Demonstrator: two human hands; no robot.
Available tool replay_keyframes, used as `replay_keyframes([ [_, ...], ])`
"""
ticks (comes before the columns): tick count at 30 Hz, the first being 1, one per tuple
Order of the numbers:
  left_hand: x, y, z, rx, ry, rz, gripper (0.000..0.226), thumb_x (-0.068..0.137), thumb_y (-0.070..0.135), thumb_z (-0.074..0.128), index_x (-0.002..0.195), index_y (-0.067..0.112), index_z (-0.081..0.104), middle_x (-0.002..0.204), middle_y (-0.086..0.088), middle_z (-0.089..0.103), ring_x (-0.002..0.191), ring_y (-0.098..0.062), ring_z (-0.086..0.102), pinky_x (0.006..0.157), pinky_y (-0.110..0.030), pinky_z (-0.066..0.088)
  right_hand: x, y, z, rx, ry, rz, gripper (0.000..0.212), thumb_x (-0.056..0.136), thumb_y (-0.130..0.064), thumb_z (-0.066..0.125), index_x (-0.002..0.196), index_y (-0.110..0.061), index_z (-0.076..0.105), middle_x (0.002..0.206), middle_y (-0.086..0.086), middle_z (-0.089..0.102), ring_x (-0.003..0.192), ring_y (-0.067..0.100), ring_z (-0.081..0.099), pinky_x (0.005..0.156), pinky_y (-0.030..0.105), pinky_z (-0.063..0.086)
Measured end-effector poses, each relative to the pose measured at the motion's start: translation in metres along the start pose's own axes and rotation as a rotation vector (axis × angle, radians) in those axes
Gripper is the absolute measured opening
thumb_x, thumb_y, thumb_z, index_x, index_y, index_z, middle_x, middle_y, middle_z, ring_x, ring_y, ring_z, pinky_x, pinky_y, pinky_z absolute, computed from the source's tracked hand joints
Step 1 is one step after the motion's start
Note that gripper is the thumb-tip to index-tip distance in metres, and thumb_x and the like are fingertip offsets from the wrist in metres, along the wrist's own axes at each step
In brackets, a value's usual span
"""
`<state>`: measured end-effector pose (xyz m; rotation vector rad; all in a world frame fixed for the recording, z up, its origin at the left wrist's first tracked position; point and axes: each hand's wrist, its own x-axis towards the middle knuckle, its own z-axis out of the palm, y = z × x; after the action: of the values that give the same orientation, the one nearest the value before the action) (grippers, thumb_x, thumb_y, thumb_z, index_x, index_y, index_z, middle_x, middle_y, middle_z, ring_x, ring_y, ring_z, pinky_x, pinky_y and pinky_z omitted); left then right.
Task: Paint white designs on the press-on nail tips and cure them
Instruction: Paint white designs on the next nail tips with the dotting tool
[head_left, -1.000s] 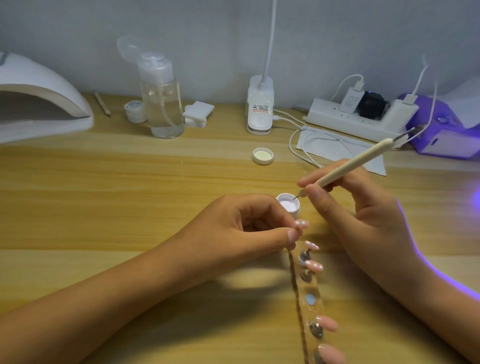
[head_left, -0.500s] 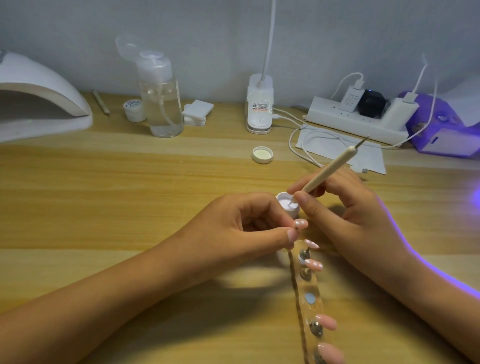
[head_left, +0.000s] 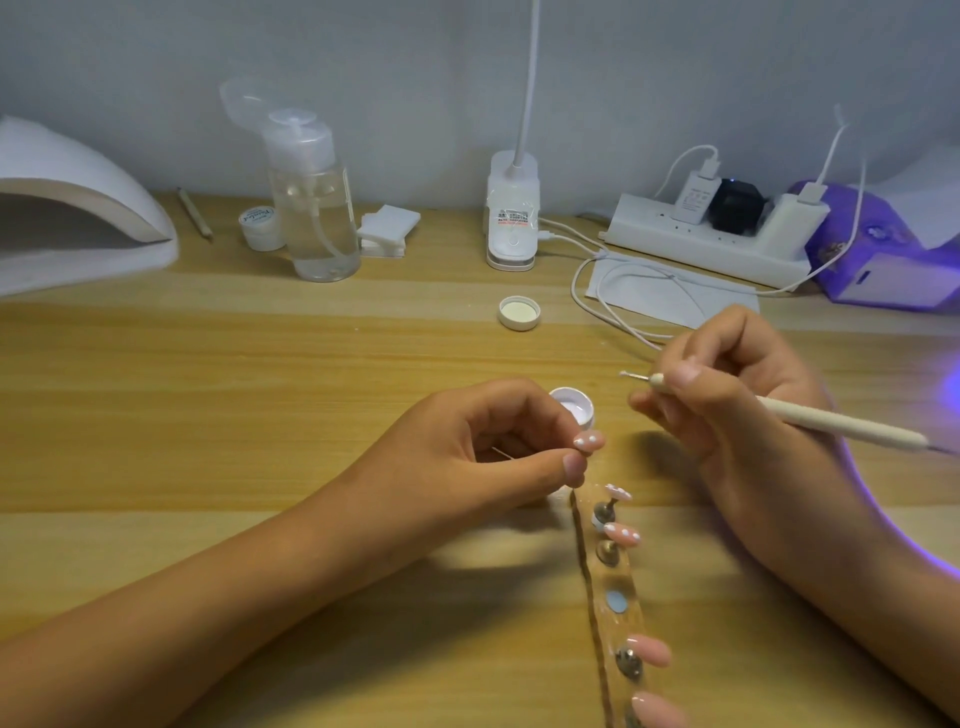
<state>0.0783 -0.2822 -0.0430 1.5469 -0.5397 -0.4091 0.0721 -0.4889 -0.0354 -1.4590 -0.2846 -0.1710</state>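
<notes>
My left hand (head_left: 483, 452) pinches a pink nail tip (head_left: 589, 442) that carries white dots, holding it just in front of a small open pot of white gel (head_left: 574, 405). My right hand (head_left: 727, 395) grips a cream dotting pen (head_left: 810, 418) lying almost level, its white-loaded tip (head_left: 626, 374) pointing left above the pot. A clear holder strip (head_left: 615, 603) runs toward me on the table with several pink nail tips on metal stands; the two nearest the pot (head_left: 618, 491) (head_left: 622, 534) bear white dots, the two closest to me (head_left: 649, 649) are plain.
The pot's white lid (head_left: 518, 313) lies behind. At the back stand a white curing lamp (head_left: 78, 218), a pump bottle (head_left: 311, 208), a small jar (head_left: 261, 227), cotton pads (head_left: 387, 228), a desk lamp base (head_left: 511, 223), a power strip (head_left: 711, 239) with cables, and a purple lamp (head_left: 883, 254).
The pen was dipped into the white pot, then lifted out and swung round; its tip now points left and its handle points right instead of up and back. My left hand stayed put.
</notes>
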Motion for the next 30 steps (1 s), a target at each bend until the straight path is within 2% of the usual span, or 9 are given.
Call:
replay_keyframes([
  [3, 0.000, -0.001, 0.000, -0.007, 0.002, -0.007, 0.006, 0.081, 0.020, 0.072, 0.085, 0.024, 0.072, 0.084, 0.000, 0.074, 0.077, -0.009, 0.064, 0.070, -0.021, 0.055, 0.000, -0.002, 0.005, 0.144, -0.046, 0.062, 0.017, 0.074, -0.021, 0.066, 0.064, -0.023, 0.052, 0.061, -0.001, 0.047, 0.056, 0.007, 0.048, 0.072, 0.030, 0.056],
  [6, 0.000, -0.002, -0.001, -0.008, 0.012, -0.011, 0.006, 0.080, 0.019, 0.072, 0.086, 0.018, 0.070, 0.084, -0.001, 0.074, 0.077, -0.010, 0.065, 0.072, -0.025, 0.055, 0.000, -0.006, 0.010, 0.202, -0.049, 0.116, 0.028, 0.074, -0.014, 0.073, 0.058, -0.022, 0.051, 0.057, -0.002, 0.045, 0.051, 0.006, 0.048, 0.068, 0.033, 0.058],
  [8, 0.000, -0.002, -0.001, -0.008, 0.010, -0.010, 0.007, 0.080, 0.020, 0.074, 0.085, 0.017, 0.070, 0.083, -0.001, 0.074, 0.077, -0.010, 0.065, 0.072, -0.025, 0.055, -0.001, -0.008, 0.011, 0.233, -0.053, 0.158, 0.025, 0.074, -0.015, 0.067, 0.056, -0.020, 0.050, 0.055, -0.001, 0.046, 0.049, 0.006, 0.046, 0.065, 0.033, 0.058],
  [11, 0.001, -0.002, -0.001, -0.025, -0.003, -0.002, 0.009, 0.077, 0.027, 0.074, 0.083, 0.021, 0.070, 0.081, 0.002, 0.074, 0.074, -0.008, 0.063, 0.069, -0.020, 0.053, -0.001, -0.009, 0.013, 0.271, -0.075, 0.192, 0.022, 0.069, -0.015, 0.068, 0.056, -0.017, 0.050, 0.054, 0.000, 0.047, 0.048, 0.007, 0.045, 0.063, 0.032, 0.058],
  [14, 0.001, -0.002, -0.001, -0.038, -0.005, 0.002, 0.012, 0.075, 0.029, 0.073, 0.082, 0.019, 0.069, 0.079, 0.005, 0.073, 0.072, -0.006, 0.062, 0.067, -0.018, 0.050, -0.001, -0.008, 0.014, 0.272, -0.082, 0.201, 0.024, 0.073, -0.008, 0.064, 0.055, -0.016, 0.051, 0.054, 0.000, 0.048, 0.048, 0.007, 0.046, 0.061, 0.030, 0.058],
  [23, 0.001, -0.002, 0.000, -0.035, 0.001, -0.003, 0.008, 0.077, 0.021, 0.076, 0.082, 0.025, 0.071, 0.081, 0.001, 0.074, 0.075, -0.009, 0.064, 0.072, -0.022, 0.053, 0.000, -0.004, 0.013, 0.239, -0.101, 0.200, 0.027, 0.076, -0.002, 0.066, 0.058, -0.016, 0.051, 0.055, 0.003, 0.047, 0.049, 0.008, 0.046, 0.060, 0.026, 0.057],
  [27, 0.001, -0.001, 0.000, -0.048, -0.010, 0.009, 0.008, 0.074, 0.029, 0.074, 0.080, 0.026, 0.071, 0.079, 0.005, 0.073, 0.073, -0.007, 0.062, 0.070, -0.020, 0.052, 0.000, -0.004, 0.013, 0.250, -0.101, 0.200, 0.025, 0.076, -0.004, 0.062, 0.057, -0.017, 0.052, 0.055, 0.001, 0.050, 0.049, 0.007, 0.051, 0.060, 0.025, 0.057],
  [30, 0.001, 0.000, 0.000, -0.051, -0.011, 0.011, 0.008, 0.073, 0.030, 0.073, 0.080, 0.026, 0.071, 0.078, 0.006, 0.072, 0.072, -0.006, 0.062, 0.070, -0.019, 0.052, 0.000, -0.005, 0.014, 0.244, -0.106, 0.201, 0.027, 0.074, -0.001, 0.067, 0.058, -0.017, 0.052, 0.057, 0.002, 0.049, 0.049, 0.007, 0.050, 0.060, 0.024, 0.057],
])
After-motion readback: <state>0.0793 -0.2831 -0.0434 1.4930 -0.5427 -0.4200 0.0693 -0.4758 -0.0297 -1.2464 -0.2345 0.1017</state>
